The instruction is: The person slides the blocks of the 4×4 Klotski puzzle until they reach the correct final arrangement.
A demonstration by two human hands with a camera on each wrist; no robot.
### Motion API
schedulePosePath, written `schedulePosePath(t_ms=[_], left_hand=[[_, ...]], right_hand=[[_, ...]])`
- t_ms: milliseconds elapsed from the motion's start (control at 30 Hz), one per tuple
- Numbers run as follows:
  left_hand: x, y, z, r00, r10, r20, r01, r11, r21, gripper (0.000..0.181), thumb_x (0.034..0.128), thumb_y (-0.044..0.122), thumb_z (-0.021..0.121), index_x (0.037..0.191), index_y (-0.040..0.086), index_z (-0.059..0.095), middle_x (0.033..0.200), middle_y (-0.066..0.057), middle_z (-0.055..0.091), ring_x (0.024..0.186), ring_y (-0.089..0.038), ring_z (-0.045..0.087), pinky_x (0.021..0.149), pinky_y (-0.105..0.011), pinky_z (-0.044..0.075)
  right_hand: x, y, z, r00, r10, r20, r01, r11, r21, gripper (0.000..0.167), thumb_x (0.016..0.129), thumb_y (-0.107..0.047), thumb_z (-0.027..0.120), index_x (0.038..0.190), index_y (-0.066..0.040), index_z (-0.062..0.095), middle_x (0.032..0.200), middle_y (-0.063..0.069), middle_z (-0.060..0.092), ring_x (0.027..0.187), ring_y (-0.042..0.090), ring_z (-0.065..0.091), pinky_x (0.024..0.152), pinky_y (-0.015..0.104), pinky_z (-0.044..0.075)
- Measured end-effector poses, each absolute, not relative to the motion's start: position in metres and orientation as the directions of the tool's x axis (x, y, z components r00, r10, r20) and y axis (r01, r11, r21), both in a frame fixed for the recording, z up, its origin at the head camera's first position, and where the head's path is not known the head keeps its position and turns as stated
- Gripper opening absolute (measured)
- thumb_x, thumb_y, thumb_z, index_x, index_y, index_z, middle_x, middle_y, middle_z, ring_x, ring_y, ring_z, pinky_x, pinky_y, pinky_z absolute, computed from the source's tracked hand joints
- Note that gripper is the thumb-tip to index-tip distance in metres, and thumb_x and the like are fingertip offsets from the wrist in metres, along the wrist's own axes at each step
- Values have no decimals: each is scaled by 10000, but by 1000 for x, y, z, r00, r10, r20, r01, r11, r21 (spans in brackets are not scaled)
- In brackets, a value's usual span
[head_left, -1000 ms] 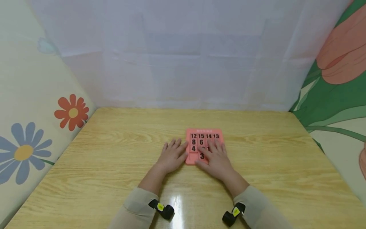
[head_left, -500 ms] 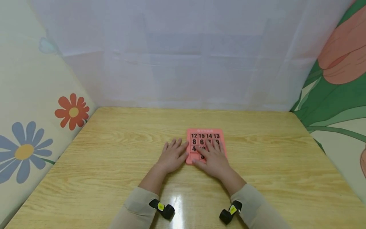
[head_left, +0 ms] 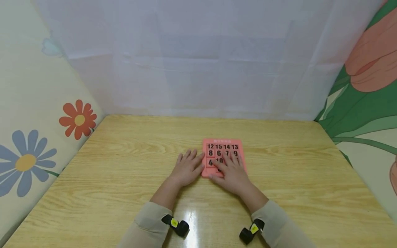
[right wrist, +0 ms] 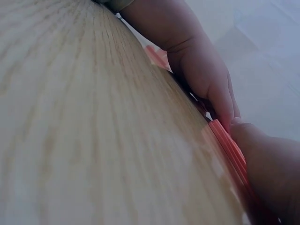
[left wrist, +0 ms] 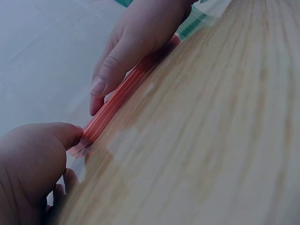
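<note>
Resting with fingers spread, the left hand (head_left: 185, 169) touches the left edge of the puzzle (head_left: 214, 153); the right hand (head_left: 233, 175), also spread, is nearer, lying over the lower right and reaching tile 4 (head_left: 210, 163), just beyond the gap (head_left: 211, 171); the puzzle lies flat on the worktop (head_left: 124, 172), long axis seemingly running away; only the head view shows numbers, only the wrist views its ridged side; a sheet (head_left: 198, 69) hangs beyond.
</note>
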State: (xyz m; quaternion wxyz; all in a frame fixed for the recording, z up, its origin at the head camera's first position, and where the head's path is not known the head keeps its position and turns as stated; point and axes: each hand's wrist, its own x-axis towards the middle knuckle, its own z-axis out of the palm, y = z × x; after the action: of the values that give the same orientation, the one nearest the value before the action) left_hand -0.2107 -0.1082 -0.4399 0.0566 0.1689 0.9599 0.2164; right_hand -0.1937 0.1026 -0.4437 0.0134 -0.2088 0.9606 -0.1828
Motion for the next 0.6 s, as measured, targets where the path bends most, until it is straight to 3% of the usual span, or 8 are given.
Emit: schedulePosePath(t_ms=[267,600], left_hand=[[-211,-108,-441,-937,348,-23,304,849,433,530,1036,382,407,1515,157,383,1605,-194,252,1507,-408,148,1223,-609,38],[-211,-108,-441,-938,345,-25,300,847,439,529,1036,378,409,1517,160,380,1607,-191,253,1507,-407,148,1223,-610,39]], right_hand=[[-189,105,-444,-905,-422,47,-410,840,-354,640,931,-625,498,1467,-276,470,1652,84,151,1525,390,25,1232,586,8],[-183,106,-444,-902,-428,59,-420,836,-354,624,923,-613,521,1449,-279,494,1635,107,214,1527,387,34,1234,581,25]])
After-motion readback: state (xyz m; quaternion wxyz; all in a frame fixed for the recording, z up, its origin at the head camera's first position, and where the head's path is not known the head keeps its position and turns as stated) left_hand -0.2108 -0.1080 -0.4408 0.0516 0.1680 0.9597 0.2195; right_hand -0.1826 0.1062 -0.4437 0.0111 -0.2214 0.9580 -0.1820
